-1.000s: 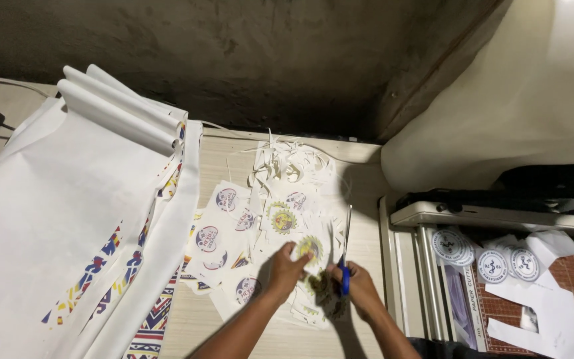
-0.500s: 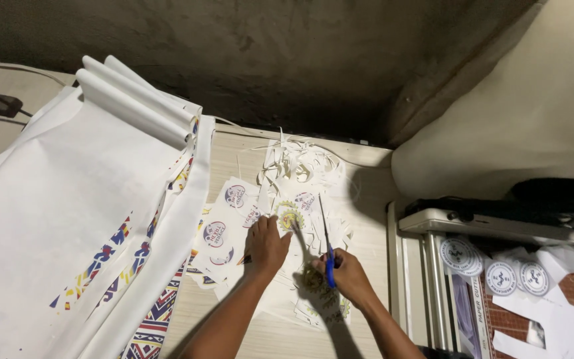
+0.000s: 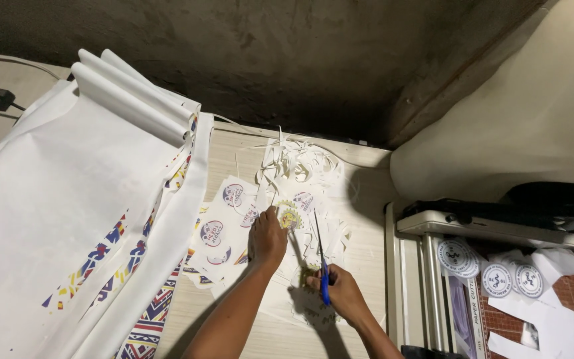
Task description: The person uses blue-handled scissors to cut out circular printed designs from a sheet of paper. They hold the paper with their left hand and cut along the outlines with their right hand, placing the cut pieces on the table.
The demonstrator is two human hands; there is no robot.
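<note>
Along the left edge of the pale wooden table (image 3: 360, 256), wide white printed sheets (image 3: 68, 219) lie draped in layers, their upper ends rolled into folds toward the far left corner. Strips of blue, red and yellow pattern run along their lower margins, down to the near edge.

Just right of them, at the middle of the table, lies a loose spread of white sticker sheets (image 3: 217, 236) bearing round labels in purple and blue. Beyond these, toward the far edge, sits a tangle of thin white paper trimmings (image 3: 297, 166).

The left hand (image 3: 267, 240) lies palm down on the spread, fingers curled and pressing on a round yellow label (image 3: 289, 215) at its fingertips; whether it pinches the paper cannot be told. Just right of it, the right hand (image 3: 341, 291) is clenched around the blue handles of a pair of scissors (image 3: 321, 256), whose blades point away toward the far edge and rest over the cut paper between the two hands. Another yellow-printed cut-out (image 3: 310, 307) lies partly under this hand, near the near edge.

Past the right edge of the table stands a paper cutter (image 3: 433, 279) with a pale rail and a reddish gridded bed. On it lie round white labels (image 3: 493, 272) with dark printed emblems and loose white offcuts (image 3: 553, 326). Above it bulges a large cream-coloured cover (image 3: 519, 113).
</note>
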